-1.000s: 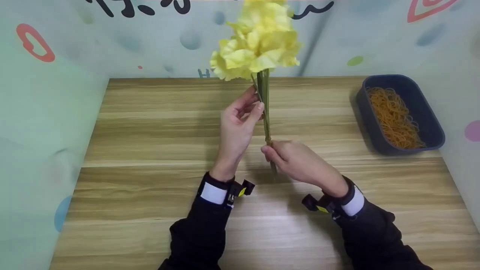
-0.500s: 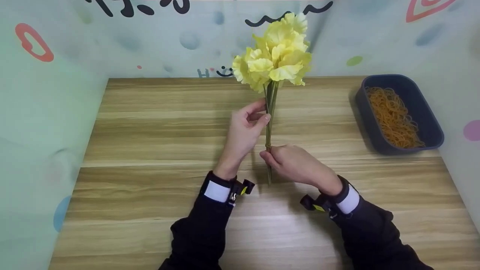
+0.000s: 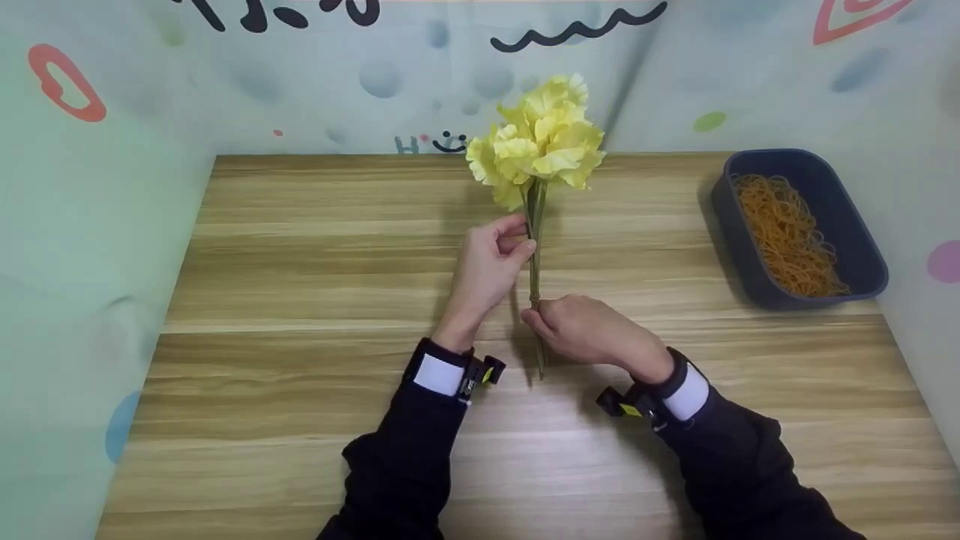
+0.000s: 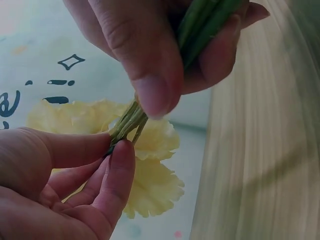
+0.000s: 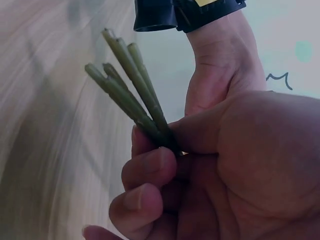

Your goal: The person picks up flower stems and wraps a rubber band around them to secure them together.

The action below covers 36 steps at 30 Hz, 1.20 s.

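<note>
A bunch of yellow flowers (image 3: 536, 142) is held upright over the table, ruffled blossoms at the top and green stems below. My left hand (image 3: 491, 259) pinches the stems a little under the blossoms, between thumb and fingers. Lower down, my right hand (image 3: 581, 326) grips the same stems, right at a thin band (image 3: 535, 301) wound round them. The cut stem ends (image 5: 115, 75) poke out past the right hand's curled fingers and spread slightly apart. In the left wrist view, the right hand's thumb (image 4: 155, 92) presses on the stems and hides part of them.
On the right side of the wood-grain table (image 3: 300, 300) stands a dark blue bin (image 3: 855, 217) with a heap of tan rubber bands (image 3: 787, 240). Printed cloth walls (image 3: 322, 82) border the table at the back and on both sides.
Both hands have drawn the flowers down towards me, so the blossoms sit lower against the back wall. The grip of each hand on the stems looks the same.
</note>
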### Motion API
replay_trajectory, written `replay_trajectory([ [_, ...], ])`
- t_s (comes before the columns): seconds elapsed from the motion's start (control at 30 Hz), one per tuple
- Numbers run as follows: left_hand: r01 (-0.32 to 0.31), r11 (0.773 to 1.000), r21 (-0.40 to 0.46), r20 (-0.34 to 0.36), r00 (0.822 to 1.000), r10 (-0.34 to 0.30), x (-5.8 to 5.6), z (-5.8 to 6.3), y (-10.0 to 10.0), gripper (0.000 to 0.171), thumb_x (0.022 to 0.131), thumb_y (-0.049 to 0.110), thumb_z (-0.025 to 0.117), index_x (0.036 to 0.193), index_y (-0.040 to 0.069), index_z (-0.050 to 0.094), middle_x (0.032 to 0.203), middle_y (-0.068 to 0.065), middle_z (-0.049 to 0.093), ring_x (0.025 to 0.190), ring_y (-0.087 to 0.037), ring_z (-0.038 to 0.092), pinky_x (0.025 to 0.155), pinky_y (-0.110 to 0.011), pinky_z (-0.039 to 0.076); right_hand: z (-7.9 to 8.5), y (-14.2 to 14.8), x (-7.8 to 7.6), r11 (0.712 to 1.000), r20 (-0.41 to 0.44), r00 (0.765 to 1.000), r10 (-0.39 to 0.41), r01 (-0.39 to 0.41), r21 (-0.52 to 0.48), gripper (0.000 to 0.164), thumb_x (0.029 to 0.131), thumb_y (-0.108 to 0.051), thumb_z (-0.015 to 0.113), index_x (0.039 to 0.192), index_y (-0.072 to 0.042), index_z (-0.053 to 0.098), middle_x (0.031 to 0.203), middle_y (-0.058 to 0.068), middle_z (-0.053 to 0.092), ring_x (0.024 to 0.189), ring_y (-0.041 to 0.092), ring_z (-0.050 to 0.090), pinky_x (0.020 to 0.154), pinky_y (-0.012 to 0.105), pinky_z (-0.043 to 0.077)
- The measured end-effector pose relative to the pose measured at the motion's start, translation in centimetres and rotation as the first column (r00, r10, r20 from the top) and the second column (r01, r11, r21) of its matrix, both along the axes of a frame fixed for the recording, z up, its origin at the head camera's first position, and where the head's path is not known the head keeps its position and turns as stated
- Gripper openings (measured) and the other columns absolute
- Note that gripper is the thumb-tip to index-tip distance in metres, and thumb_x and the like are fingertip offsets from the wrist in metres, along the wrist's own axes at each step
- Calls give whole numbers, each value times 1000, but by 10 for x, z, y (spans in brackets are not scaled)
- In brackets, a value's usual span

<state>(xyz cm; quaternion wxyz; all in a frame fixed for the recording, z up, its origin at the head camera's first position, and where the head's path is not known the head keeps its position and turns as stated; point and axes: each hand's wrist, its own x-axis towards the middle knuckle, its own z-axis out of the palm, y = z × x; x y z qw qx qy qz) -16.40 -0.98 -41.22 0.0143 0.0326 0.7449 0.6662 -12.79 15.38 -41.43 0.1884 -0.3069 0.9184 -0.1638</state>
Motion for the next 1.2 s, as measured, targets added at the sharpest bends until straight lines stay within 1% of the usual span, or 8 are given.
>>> replay_trajectory([
  [0.13,-10,998,-60,25,1000,12,-1,-6,-2,41,92,-2,70,132,-2,61,120,-16,69,97,-20,70,83,-24,57,-5,-2,-1,999,10,1000,6,-6,39,43,110,-30,38,74,-12,52,71,8,58,78,38,69,72,53,56],
  [0.23,-13,996,-83,47,999,17,-2,-11,-3,41,92,-1,70,132,-2,61,119,-14,70,95,-19,69,81,-25,57,-8,-4,-1,999,20,1000,10,-11,52,43,110,-30,37,73,-12,52,72,9,59,79,39,69,73,53,56],
  [0.33,-9,995,-100,67,998,16,-3,-15,-3,42,93,-1,70,133,-2,61,120,-13,69,95,-18,69,79,-25,57,-11,-5,-2,999,34,999,16,-18,50,43,110,-29,37,73,-13,51,72,8,58,77,37,68,73,52,56],
  [0.57,-5,994,-106,133,991,19,-6,-22,-3,42,93,-1,70,133,-1,61,121,-12,69,97,-17,68,79,-23,57,-17,-5,-5,999,110,994,8,-14,52,43,111,-31,36,74,-15,52,70,5,57,71,29,65,73,49,56],
  [0.73,-1,991,-133,137,990,19,-9,-27,-3,39,92,-1,70,131,-1,62,119,-12,70,98,-19,68,80,-24,57,-21,-6,-6,998,171,985,-13,2,67,43,111,-35,35,80,-14,56,68,2,52,68,25,61,74,48,55],
  [0.83,0,989,-150,140,990,21,-10,-29,-2,38,92,-1,70,129,-1,64,117,-12,71,97,-18,68,80,-23,57,-22,-7,-7,997,186,982,-22,8,75,44,111,-37,34,80,-15,56,67,2,51,67,24,60,73,47,54],
  [0.97,4,991,-137,168,986,19,-11,-31,-1,37,92,-1,70,128,0,64,116,-11,70,96,-18,68,78,-23,57,-24,-6,-7,996,193,981,-36,19,89,45,111,-39,35,78,-15,55,66,1,50,64,23,59,71,46,54],
  [1.2,5,997,-72,216,976,11,-12,-32,-2,41,92,-3,69,132,-1,62,117,-11,70,96,-19,69,78,-28,60,-25,-7,-7,996,197,979,-48,31,88,46,111,-39,36,75,-16,53,63,0,48,59,21,57,67,44,54],
])
